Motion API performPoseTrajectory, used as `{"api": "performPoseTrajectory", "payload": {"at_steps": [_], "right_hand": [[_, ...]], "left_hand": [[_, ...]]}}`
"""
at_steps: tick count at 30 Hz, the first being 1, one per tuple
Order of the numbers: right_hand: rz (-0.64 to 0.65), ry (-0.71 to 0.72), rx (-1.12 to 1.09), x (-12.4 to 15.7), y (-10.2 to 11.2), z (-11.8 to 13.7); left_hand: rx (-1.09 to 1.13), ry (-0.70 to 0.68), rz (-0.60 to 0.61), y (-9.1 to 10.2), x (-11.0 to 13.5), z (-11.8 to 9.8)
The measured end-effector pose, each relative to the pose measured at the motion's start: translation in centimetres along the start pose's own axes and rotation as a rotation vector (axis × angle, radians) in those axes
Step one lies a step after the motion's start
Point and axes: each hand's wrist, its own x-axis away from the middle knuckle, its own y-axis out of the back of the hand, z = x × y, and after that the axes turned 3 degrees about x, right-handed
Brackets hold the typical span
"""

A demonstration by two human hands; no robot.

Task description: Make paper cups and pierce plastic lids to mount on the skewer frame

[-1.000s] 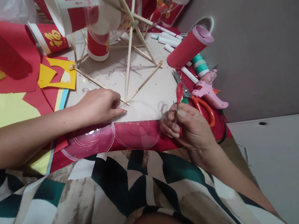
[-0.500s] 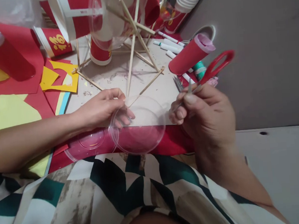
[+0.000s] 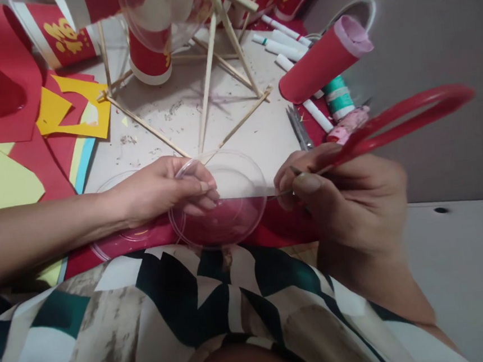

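Note:
My left hand [image 3: 170, 187] pinches the rim of a round, clear plastic lid [image 3: 242, 226], tilted above the table's front edge. Some of its fingers show through the plastic. To the right, my right hand [image 3: 348, 194] is closed around the metal part of a pair of scissors [image 3: 428, 96]. Their red handles stick out beyond the hand to the upper right, and a thin metal tip points left towards the lid, apart from it. Another clear lid [image 3: 99, 251] lies under my left forearm.
A wooden stick frame [image 3: 206, 88] stands ahead, with red paper cups [image 3: 151, 53] around it. Coloured paper [image 3: 4, 173] lies left. At right are a red paper roll [image 3: 320, 67], white markers [image 3: 282, 45], grey scissors [image 3: 299, 126] and a green roll [image 3: 339, 96].
My right hand has moved right and slightly down, and the red handles have swung further out to the right. My left hand still holds the lid, now slightly lower. The view has shifted a little.

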Motion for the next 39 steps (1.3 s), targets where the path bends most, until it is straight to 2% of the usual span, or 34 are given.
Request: {"api": "performPoseTrajectory", "payload": {"at_steps": [3,8,13,17,21,25,28,31,36,39], "right_hand": [[0.069,0.121,0.048,-0.4,0.2,0.2],[0.072,0.008,0.1,-0.1,-0.4,0.1],[0.186,-0.09,0.046,0.3,-1.5,0.3],[0.251,-0.118,0.017,0.1,-2.8,0.0],[0.273,-0.112,0.024,0.1,-3.5,-0.9],[0.259,-0.136,-0.002,0.4,-3.5,-1.5],[0.199,-0.135,-0.009,0.8,-3.1,-1.4],[0.101,-0.063,0.072,1.1,-2.6,-0.8],[0.021,0.064,0.2,1.2,-1.8,0.2],[0.083,-0.049,0.159,1.2,-1.7,0.4]], "left_hand": [[0.016,-0.015,-0.051,-0.2,0.0,0.0],[0.005,-0.075,-0.114,-0.2,0.0,-0.2],[-0.012,-0.108,-0.151,-0.1,0.0,-0.1],[0.002,-0.103,-0.14,-0.1,-0.1,0.1],[-0.001,-0.078,-0.073,-0.2,-0.1,0.4],[0.018,-0.057,-0.035,-0.3,0.0,0.7],[0.033,-0.036,-0.063,-0.3,0.0,0.8],[0.022,-0.015,-0.081,-0.3,-0.1,0.8],[-0.003,0.007,-0.078,-0.1,-0.3,0.7],[-0.033,0.007,-0.087,-0.2,-0.4,0.6]]}}
